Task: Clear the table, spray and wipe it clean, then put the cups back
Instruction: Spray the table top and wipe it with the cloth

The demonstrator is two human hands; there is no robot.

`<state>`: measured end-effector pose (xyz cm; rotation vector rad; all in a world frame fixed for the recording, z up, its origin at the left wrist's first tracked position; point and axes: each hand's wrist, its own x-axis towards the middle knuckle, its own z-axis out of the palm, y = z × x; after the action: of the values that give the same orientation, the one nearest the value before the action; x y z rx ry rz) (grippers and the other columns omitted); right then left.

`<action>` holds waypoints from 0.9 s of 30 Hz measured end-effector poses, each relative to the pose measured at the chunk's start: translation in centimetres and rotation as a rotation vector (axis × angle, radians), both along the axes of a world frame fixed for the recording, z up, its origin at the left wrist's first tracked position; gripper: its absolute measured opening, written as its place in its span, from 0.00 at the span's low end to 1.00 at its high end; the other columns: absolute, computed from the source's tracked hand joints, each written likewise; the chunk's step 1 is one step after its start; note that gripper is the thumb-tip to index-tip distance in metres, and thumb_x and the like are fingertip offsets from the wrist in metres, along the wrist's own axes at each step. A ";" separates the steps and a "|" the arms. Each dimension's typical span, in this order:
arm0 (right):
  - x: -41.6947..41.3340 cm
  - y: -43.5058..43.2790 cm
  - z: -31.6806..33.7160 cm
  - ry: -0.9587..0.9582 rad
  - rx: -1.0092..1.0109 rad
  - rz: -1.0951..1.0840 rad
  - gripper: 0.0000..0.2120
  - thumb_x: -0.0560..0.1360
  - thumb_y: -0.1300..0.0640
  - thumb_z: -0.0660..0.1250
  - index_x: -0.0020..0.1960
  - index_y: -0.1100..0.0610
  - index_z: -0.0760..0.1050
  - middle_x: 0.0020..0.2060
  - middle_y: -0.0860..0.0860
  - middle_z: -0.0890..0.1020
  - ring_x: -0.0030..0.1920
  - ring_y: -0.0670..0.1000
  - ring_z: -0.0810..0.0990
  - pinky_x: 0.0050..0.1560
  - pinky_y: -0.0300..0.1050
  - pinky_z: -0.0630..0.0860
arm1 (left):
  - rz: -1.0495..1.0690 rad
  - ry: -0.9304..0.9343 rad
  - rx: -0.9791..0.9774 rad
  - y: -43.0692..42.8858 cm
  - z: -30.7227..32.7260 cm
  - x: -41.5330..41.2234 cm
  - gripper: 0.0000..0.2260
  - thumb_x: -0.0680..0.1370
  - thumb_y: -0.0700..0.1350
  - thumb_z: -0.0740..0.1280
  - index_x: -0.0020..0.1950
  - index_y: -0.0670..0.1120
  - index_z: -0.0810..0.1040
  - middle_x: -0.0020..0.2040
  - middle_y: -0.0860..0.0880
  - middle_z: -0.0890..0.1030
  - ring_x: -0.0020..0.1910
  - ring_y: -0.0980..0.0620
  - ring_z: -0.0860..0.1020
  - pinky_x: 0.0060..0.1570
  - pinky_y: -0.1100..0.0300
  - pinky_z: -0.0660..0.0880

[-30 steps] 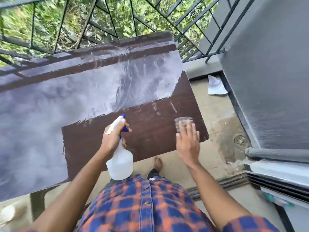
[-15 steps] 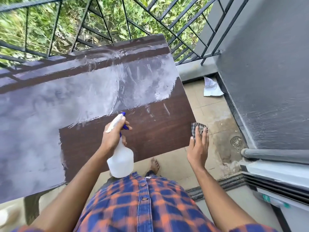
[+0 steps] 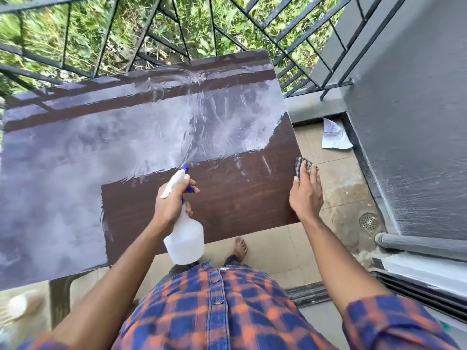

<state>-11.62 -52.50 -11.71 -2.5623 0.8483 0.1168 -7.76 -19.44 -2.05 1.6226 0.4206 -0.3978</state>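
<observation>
A dark brown table (image 3: 240, 203) fills the middle of the head view, its far half glossy with wet streaks and glare. My left hand (image 3: 171, 200) grips a white spray bottle (image 3: 184, 238) with a blue nozzle, held over the table's near edge and pointing away from me. My right hand (image 3: 305, 193) lies flat at the table's right edge, pressing a checked cloth (image 3: 302, 165) under the fingers. No cups are in view.
A black metal railing (image 3: 177, 41) runs behind the table, greenery beyond. A grey wall (image 3: 409, 122) stands at right, with a crumpled white paper (image 3: 333, 135) and a floor drain (image 3: 369, 221) on the tiled floor. My bare foot (image 3: 240, 248) is below the table's edge.
My right hand slid the cloth from the near right part of the tabletop to its right edge. The spray bottle stayed in my left hand, roughly in place.
</observation>
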 end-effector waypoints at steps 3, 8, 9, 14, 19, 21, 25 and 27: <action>3.5 2.1 0.2 0.000 -0.030 -0.022 0.27 0.84 0.53 0.57 0.82 0.51 0.56 0.82 0.55 0.53 0.81 0.59 0.51 0.79 0.60 0.52 | 0.087 -0.016 0.000 1.4 0.2 0.1 0.13 0.85 0.48 0.63 0.48 0.41 0.80 0.44 0.39 0.83 0.19 0.46 0.68 0.26 0.55 0.71; 6.6 10.2 0.8 0.047 -0.078 0.240 0.30 0.83 0.51 0.57 0.82 0.52 0.52 0.82 0.56 0.50 0.81 0.59 0.48 0.79 0.61 0.50 | 0.148 -0.014 -0.011 4.3 0.3 0.0 0.13 0.85 0.49 0.64 0.48 0.41 0.81 0.44 0.40 0.84 0.18 0.46 0.68 0.24 0.55 0.72; 6.9 12.6 1.0 0.043 -0.071 0.329 0.30 0.83 0.51 0.57 0.82 0.52 0.52 0.82 0.56 0.51 0.81 0.59 0.48 0.79 0.61 0.51 | 0.151 -0.010 -0.008 4.8 0.3 0.0 0.13 0.85 0.49 0.63 0.48 0.41 0.81 0.44 0.40 0.84 0.18 0.46 0.68 0.24 0.55 0.72; 6.6 24.2 1.2 0.035 0.005 0.667 0.31 0.82 0.53 0.59 0.82 0.51 0.53 0.82 0.53 0.52 0.81 0.58 0.48 0.79 0.61 0.51 | 0.147 0.021 -0.003 7.4 0.1 0.5 0.12 0.85 0.46 0.62 0.49 0.40 0.79 0.45 0.38 0.83 0.20 0.46 0.69 0.26 0.56 0.71; 3.7 23.1 0.2 0.018 -0.083 0.872 0.27 0.82 0.50 0.57 0.80 0.47 0.57 0.81 0.50 0.58 0.80 0.55 0.55 0.77 0.59 0.57 | 0.151 0.043 -0.027 9.8 -0.5 1.4 0.12 0.85 0.45 0.62 0.51 0.39 0.79 0.44 0.40 0.83 0.17 0.48 0.68 0.23 0.59 0.71; 2.7 18.7 0.1 0.010 -0.149 0.705 0.27 0.82 0.48 0.57 0.80 0.48 0.60 0.79 0.53 0.62 0.79 0.57 0.58 0.76 0.60 0.59 | 0.147 0.059 -0.030 10.6 -0.7 1.8 0.12 0.85 0.46 0.63 0.51 0.38 0.79 0.44 0.41 0.83 0.18 0.47 0.68 0.24 0.58 0.71; 2.6 8.3 0.6 0.028 -0.158 0.286 0.26 0.83 0.54 0.60 0.79 0.57 0.62 0.78 0.63 0.61 0.78 0.64 0.59 0.76 0.61 0.58 | 0.150 0.072 -0.052 12.1 -1.1 2.5 0.14 0.84 0.48 0.64 0.53 0.37 0.79 0.45 0.41 0.83 0.18 0.46 0.68 0.27 0.56 0.70; 4.0 4.8 0.9 0.083 -0.111 0.122 0.27 0.83 0.56 0.59 0.80 0.58 0.59 0.80 0.63 0.57 0.79 0.63 0.55 0.79 0.57 0.52 | 0.150 0.080 -0.067 12.7 -1.2 2.7 0.14 0.83 0.50 0.64 0.52 0.39 0.80 0.46 0.40 0.83 0.18 0.45 0.68 0.29 0.56 0.70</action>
<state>-7.62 -47.71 -10.85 -2.7300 0.7466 0.2204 -5.02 -6.74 -3.26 1.5028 0.5803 -0.3602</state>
